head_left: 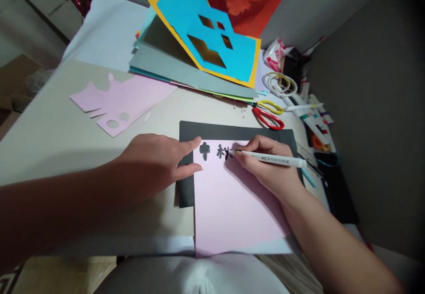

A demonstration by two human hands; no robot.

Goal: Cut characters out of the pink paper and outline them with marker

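A pink sheet of paper (pixel 232 214) lies partly on top of a black sheet (pixel 232 130), its lower end reaching the table's front edge. Two characters in thick black strokes stand near its top. My right hand (pixel 272 163) grips a white marker (pixel 275 159), whose tip touches the paper at the right side of the second character. With thumb and forefinger spread, my left hand (pixel 159 161) rests at the upper left edge of the pink sheet, fingertips beside the first character.
Behind the sheets lie red-and-yellow scissors (pixel 268 114) and a cut pink paper piece (pixel 122 99). A blue-and-yellow cut-out card (pixel 206 32) leans on stacked coloured paper (pixel 186 70). Tape rolls (pixel 280 84) and several markers (pixel 315 121) crowd the right side.
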